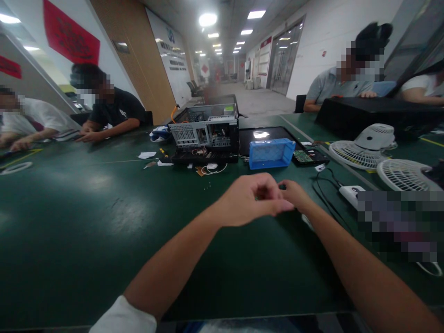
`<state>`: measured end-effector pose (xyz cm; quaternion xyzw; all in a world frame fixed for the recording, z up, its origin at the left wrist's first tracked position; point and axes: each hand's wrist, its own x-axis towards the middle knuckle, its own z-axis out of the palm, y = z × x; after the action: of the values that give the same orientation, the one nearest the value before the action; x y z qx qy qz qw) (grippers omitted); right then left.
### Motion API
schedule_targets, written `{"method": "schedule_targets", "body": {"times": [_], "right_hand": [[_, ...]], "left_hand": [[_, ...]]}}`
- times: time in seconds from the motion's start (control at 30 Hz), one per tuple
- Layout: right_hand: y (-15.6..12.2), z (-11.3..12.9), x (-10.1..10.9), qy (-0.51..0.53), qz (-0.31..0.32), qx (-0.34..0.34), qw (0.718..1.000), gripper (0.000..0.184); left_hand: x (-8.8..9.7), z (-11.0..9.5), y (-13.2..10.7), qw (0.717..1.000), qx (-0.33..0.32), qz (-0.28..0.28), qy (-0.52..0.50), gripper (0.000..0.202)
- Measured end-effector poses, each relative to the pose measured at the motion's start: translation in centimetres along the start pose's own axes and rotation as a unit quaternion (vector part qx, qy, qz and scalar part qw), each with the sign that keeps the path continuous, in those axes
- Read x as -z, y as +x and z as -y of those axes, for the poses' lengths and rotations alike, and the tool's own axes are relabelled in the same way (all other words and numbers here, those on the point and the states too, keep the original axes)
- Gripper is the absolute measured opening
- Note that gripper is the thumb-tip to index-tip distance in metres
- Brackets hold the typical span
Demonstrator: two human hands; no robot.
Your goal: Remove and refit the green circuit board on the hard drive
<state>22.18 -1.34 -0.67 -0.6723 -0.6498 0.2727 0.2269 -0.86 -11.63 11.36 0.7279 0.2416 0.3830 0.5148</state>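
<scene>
My left hand (248,201) hovers over the green table, its fingers curled in and its thumb stretched toward the right. My right hand (293,193) meets it from the other side, with fingers bent and partly hidden behind the left. What sits between the fingertips, if anything, is too small and covered to make out. Just beyond both hands stands a blue plastic bin (271,157). Under my right wrist a small white item (307,223) shows in part. Tiny white bits (207,186) lie on the table left of the hands.
An opened computer case (204,132) stands at the back, near a dark flat panel (265,132) and a circuit board (308,156). White fans (354,152), a power strip (352,194) and its black cable (324,199) occupy the right. Other people sit on both sides.
</scene>
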Motion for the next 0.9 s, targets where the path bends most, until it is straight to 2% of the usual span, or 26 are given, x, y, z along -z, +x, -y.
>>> {"method": "schedule_targets", "body": {"times": [0.07, 0.13, 0.23, 0.33, 0.37, 0.43, 0.5, 0.63, 0.77, 0.9], "right_hand": [[-0.2, 0.1, 0.2, -0.023, 0.003, -0.006, 1.0, 0.044], [-0.3, 0.2, 0.5, -0.042, 0.013, -0.013, 0.999, 0.048], [-0.4, 0.2, 1.1, -0.058, 0.035, -0.01, 0.998, 0.05], [-0.4, 0.1, 1.7, -0.09, 0.054, 0.012, 0.994, 0.053], [-0.4, 0.1, 1.9, -0.102, 0.061, 0.024, 0.993, 0.054], [-0.4, 0.2, 2.1, -0.126, 0.076, 0.048, 0.988, 0.055], [-0.5, 0.3, 2.1, -0.148, 0.081, 0.064, 0.984, 0.058], [-1.0, 1.0, 1.6, -0.181, 0.071, 0.058, 0.979, 0.072], [-1.5, 1.5, 0.8, -0.207, 0.037, 0.048, 0.976, 0.083], [-1.6, 1.6, 0.6, -0.22, 0.042, 0.059, 0.973, 0.084]], "left_hand": [[4.8, 1.3, 0.2, 0.978, 0.004, -0.076, 0.195, 0.032], [9.2, 2.6, 0.0, 0.933, 0.042, -0.117, 0.337, 0.028], [14.2, 4.8, -1.1, 0.864, 0.153, -0.139, 0.459, 0.025], [17.3, 7.2, -2.3, 0.812, 0.289, -0.115, 0.494, 0.02], [17.9, 7.8, -2.7, 0.802, 0.326, -0.107, 0.49, 0.017], [18.7, 8.7, -3.3, 0.8, 0.378, -0.085, 0.458, 0.017], [19.2, 9.3, -3.7, 0.794, 0.412, -0.059, 0.442, 0.024], [19.8, 10.0, -3.8, 0.782, 0.408, -0.036, 0.47, 0.018], [19.8, 11.0, -3.8, 0.789, 0.397, -0.031, 0.467, 0.019], [19.5, 11.9, -3.6, 0.794, 0.403, -0.024, 0.454, 0.016]]}}
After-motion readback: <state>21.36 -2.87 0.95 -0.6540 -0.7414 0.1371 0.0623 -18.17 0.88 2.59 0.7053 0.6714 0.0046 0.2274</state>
